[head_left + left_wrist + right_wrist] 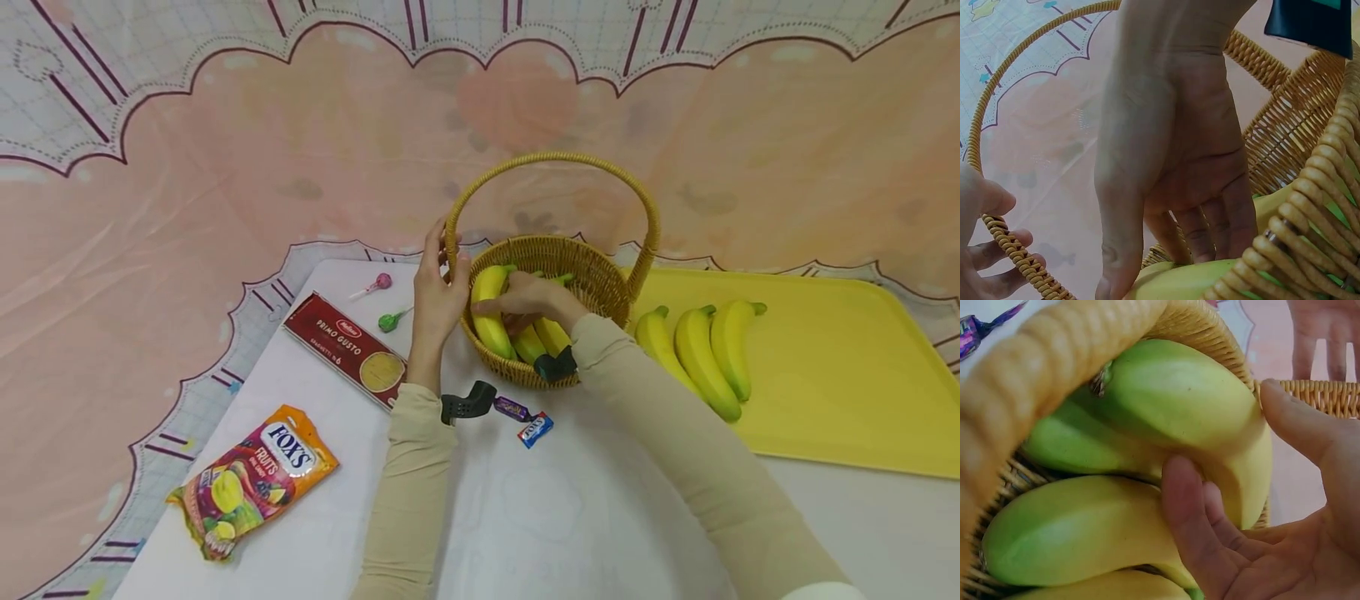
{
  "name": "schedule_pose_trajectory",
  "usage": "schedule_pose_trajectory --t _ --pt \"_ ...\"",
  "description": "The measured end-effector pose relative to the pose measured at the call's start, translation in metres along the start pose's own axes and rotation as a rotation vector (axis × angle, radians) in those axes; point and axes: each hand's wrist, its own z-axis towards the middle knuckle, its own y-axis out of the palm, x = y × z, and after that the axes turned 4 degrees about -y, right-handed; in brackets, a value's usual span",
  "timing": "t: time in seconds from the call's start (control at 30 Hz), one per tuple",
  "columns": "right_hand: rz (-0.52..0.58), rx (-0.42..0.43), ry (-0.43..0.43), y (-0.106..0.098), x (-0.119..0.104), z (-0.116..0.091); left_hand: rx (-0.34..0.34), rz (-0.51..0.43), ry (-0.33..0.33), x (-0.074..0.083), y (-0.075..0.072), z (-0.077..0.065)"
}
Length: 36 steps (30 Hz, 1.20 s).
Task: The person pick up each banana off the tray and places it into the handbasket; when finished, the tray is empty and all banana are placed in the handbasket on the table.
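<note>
My left hand (441, 296) grips the left side of the wicker basket's handle (452, 218), its thumb on one side and fingers round the other. Inside the basket (525, 379) lie several yellow bananas with greenish ends. My right hand (536, 298) reaches into it from the right, thumb and fingers on opposite sides of the leftmost banana (491, 321). In the right wrist view this banana (1191, 394) rests against the wall and overlaps another. The right palm (1179, 144) shows in the left wrist view, its fingertips partly hidden by banana and rim.
Three bananas (705, 358) lie on a yellow tray (840, 400) at right. Left of the basket are a spaghetti box (345, 350), a Fox's candy bag (258, 479), a pink lollipop (382, 281) and a green lollipop (388, 322). Two wrapped candies, one purple (512, 408) and one blue-red (536, 430), lie in front.
</note>
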Motion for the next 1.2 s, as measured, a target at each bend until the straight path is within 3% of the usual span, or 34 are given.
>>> schedule_pose_trajectory --t 0.33,0.5,0.9,1.2 --pt "0.049 0.107 -0.106 -0.012 0.008 -0.016 -0.004 -0.002 -0.005 0.000 0.002 0.002" --pt "0.102 0.181 -0.163 -0.019 0.022 -0.030 -0.002 -0.003 0.003 -0.001 0.002 0.004" --pt "-0.055 0.358 -0.293 -0.022 0.062 -0.069 -0.010 -0.003 -0.008 0.002 0.000 0.005" --pt "-0.034 0.459 -0.335 -0.020 0.089 -0.101 -0.009 -0.002 0.002 -0.001 0.002 0.005"
